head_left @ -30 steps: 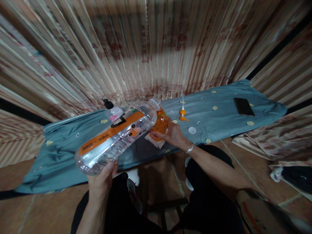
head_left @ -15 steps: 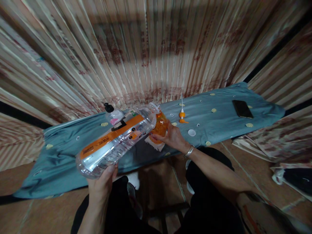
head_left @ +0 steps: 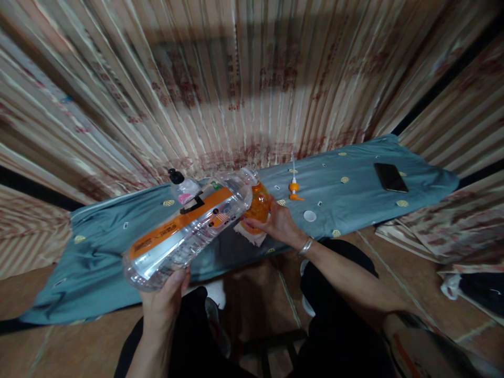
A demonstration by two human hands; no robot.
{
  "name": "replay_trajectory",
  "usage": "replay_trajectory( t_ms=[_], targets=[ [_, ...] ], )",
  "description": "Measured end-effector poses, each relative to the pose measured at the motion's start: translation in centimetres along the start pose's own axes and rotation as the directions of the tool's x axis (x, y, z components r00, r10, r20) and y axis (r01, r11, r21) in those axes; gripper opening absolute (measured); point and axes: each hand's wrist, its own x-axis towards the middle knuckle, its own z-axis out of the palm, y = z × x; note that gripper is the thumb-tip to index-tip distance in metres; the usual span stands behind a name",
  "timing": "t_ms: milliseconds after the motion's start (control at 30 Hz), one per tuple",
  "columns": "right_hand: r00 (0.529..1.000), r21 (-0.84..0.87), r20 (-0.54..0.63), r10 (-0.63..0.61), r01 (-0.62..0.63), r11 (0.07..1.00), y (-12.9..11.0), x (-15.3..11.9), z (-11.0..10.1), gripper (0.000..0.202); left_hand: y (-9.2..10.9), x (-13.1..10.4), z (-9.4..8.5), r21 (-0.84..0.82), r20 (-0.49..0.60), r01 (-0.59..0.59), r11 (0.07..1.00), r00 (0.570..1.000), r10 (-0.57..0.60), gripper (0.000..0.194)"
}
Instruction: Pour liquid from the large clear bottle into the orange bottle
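Note:
My left hand grips the base end of a large clear plastic bottle with an orange and silver label. The bottle is tilted, its mouth at the upper right, over the top of an orange see-through bottle. Around that smaller bottle my right hand is closed. Beneath it lies a pale cloth or tissue. To the right rests an orange pump head with a white tube, and near it a round white cap. Whether liquid is flowing I cannot tell.
A blue-green cloth covers the long narrow table. Behind the big bottle stands a clear bottle with a black pump. A black phone lies at the right. A striped curtain hangs along the back.
Almost nothing differs. Both hands hold their bottles in nearly the same place; the view has shifted very slightly.

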Motion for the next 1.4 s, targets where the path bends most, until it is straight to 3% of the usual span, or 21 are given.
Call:
replay_trajectory(
  t_ms=[600, 1033, 1400],
  targets=[
    [0.999, -0.006, -0.026, -0.031, 0.031, 0.999, 0.6, 0.0, 0.4, 0.071, -0.1, 0.1, 0.0, -0.024, -0.013, -0.004, 1.000, 1.000, 0.003, 0.058],
    [0.999, -0.017, -0.025, -0.048, 0.048, 0.999, 0.7, 0.0, 0.3, 0.071, 0.4, 0.1, 0.5, -0.013, 0.006, -0.015, 1.000, 1.000, 0.015, 0.038],
    [1.000, 0.011, 0.003, -0.017, 0.017, 1.000, 0.0, 0.0, -0.2, 0.069, 0.9, 0.2, 0.8, -0.025, 0.013, 0.003, 1.000, 1.000, -0.002, 0.039]
  ],
)
